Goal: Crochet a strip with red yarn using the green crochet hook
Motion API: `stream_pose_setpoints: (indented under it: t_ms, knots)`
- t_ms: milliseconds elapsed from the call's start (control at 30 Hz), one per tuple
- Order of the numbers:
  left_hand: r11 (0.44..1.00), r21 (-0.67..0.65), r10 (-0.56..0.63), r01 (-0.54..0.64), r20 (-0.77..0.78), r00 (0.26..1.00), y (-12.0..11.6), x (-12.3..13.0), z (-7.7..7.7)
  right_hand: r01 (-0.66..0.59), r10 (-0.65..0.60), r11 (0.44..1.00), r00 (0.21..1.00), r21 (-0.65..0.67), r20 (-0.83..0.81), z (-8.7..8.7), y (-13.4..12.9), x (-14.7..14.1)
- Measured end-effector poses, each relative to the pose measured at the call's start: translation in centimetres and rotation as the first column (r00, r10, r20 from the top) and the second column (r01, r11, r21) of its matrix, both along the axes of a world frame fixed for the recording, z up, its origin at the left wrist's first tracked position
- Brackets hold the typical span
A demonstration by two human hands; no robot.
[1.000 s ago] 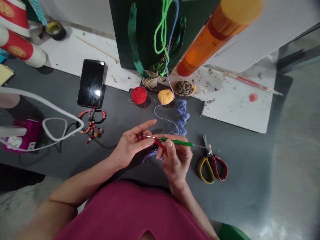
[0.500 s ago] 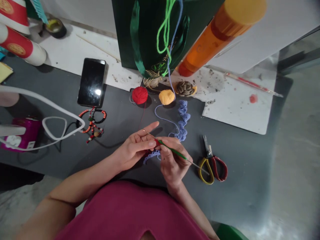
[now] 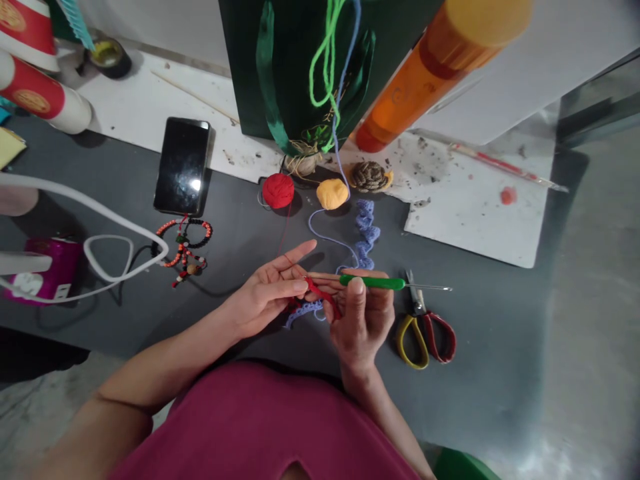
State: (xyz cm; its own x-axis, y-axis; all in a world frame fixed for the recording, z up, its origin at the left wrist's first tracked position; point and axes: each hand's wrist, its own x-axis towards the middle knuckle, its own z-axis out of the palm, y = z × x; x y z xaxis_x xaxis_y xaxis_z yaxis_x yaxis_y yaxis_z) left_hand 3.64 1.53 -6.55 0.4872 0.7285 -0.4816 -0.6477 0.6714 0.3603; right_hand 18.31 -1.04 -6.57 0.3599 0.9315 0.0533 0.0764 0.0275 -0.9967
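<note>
My right hand (image 3: 364, 320) is closed on a crochet hook (image 3: 376, 283) with a green handle; its thumb presses on the handle and a bare metal end points right. The other tip reaches to a strip of red crochet work (image 3: 323, 293) between my hands. My left hand (image 3: 265, 293) pinches that red work, its forefinger stretched out. A thin red strand runs from the left fingers to a red yarn ball (image 3: 278, 191). Under the hands lies a strip of lilac crochet (image 3: 303, 311), partly hidden. A curled lilac crochet piece (image 3: 367, 230) lies just beyond.
Scissors (image 3: 425, 330) lie to the right. Behind stand a yellow yarn ball (image 3: 332, 194), a brown crocheted piece (image 3: 371, 177), a dark green bag (image 3: 300, 67) and an orange bottle (image 3: 420, 73). A phone (image 3: 183, 165), beaded bracelet (image 3: 185, 247) and white cable (image 3: 100, 203) are at left.
The crochet hook has swung from slanting down to the right to nearly level. My right hand has moved slightly right and turned, and more red work shows between the hands.
</note>
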Motion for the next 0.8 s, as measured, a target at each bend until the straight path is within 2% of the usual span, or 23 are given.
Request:
stream_pose_setpoints:
  t_ms: [100,167,233,300,433,567,633,700,800]
  knots:
    - [0.999,-0.012,-0.03,0.03,-0.007,1.0,0.0,-0.1,-0.1,0.013,-0.013,1.0,0.999,-0.011,0.039,-0.3,0.0,0.5]
    - [0.999,-0.026,-0.045,0.045,0.002,0.999,0.0,-0.1,-0.2,-0.013,0.01,0.998,0.999,-0.062,-0.041,-0.3,0.0,0.6]
    - [0.998,-0.027,-0.061,0.062,0.009,0.998,-0.1,-0.1,-0.2,-0.077,0.055,0.991,0.981,-0.111,-0.188,-0.2,0.0,0.5]
    - [0.996,-0.007,-0.086,0.086,0.005,0.996,-0.1,-0.2,-0.3,-0.121,0.082,0.986,0.951,-0.115,-0.297,0.0,0.2,0.3]
    - [0.992,0.029,-0.12,0.12,-0.001,0.993,0.0,-0.3,-0.5,-0.142,0.093,0.983,0.93,-0.115,-0.356,0.2,0.6,0.3]
    - [0.991,0.056,-0.119,0.12,-0.026,0.993,-0.1,-0.2,-0.2,-0.229,0.152,0.963,0.895,-0.14,-0.419,-0.1,0.7,0.5]
    - [0.991,0.086,-0.092,0.1,-0.086,0.992,-0.2,-0.1,0.2,-0.268,0.182,0.955,0.866,-0.126,-0.465,-0.2,0.6,0.2]
    - [0.988,0.138,-0.035,0.065,-0.211,0.977,-0.4,-0.1,0.6,-0.263,0.189,0.961,0.856,-0.091,-0.481,-0.3,0.5,-0.3]
    - [0.96,0.269,0.069,0.073,-0.482,0.873,-0.6,-0.2,1.2,-0.2,0.163,0.979,0.884,-0.04,-0.438,-0.4,0.3,-0.8]
